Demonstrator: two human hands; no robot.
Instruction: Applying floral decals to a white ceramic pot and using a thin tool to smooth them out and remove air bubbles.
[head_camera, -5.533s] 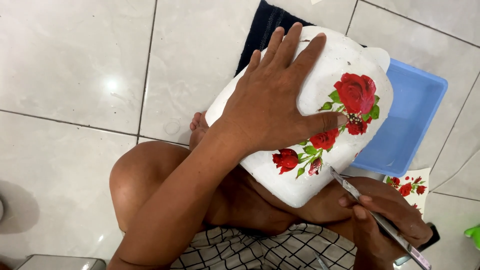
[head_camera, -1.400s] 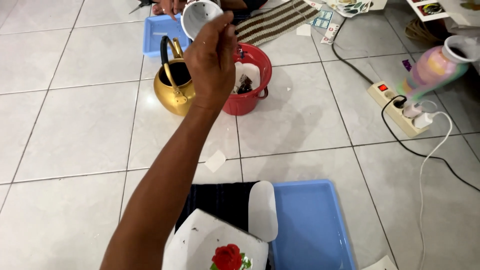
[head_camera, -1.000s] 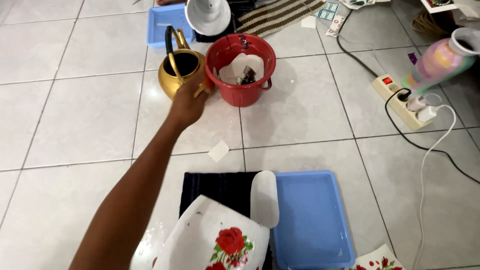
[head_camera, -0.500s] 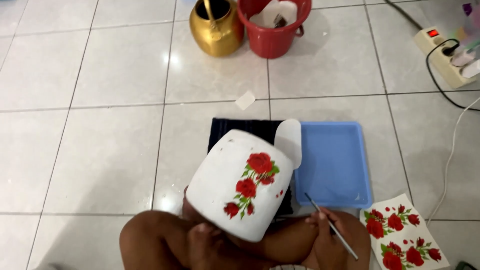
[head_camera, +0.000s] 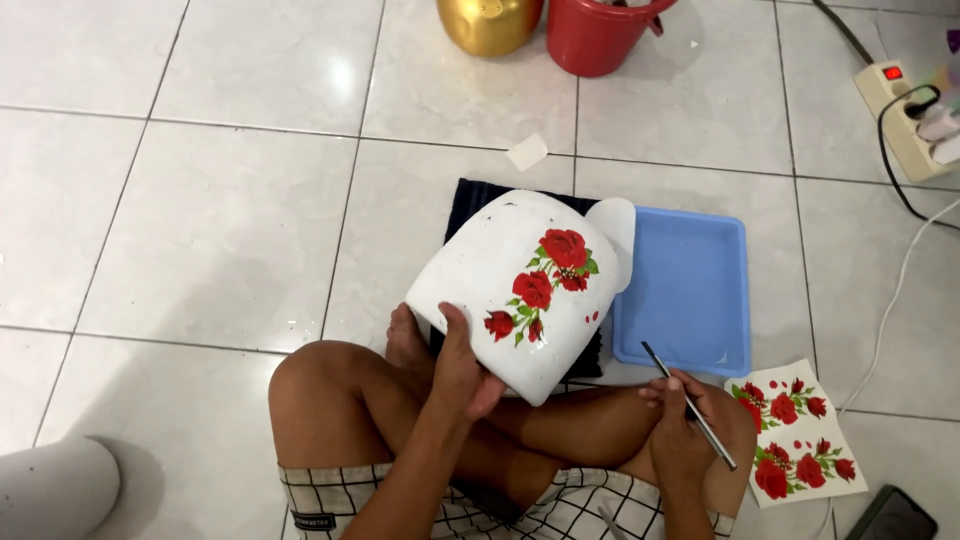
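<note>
While the left hand (head_camera: 462, 365) grips the pot (head_camera: 520, 290), already bearing roses, the right hand (head_camera: 680, 435) pinches a brush (head_camera: 688, 405); spare roses remain on the sheet (head_camera: 800, 430).

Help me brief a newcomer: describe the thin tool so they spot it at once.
Start at the blue tray on the tiled floor. Just below its near edge, the right hand holds a slim metal-handled brush, slanting toward the rose decal sheet. It is the only thin, rod-like thing there.
</note>
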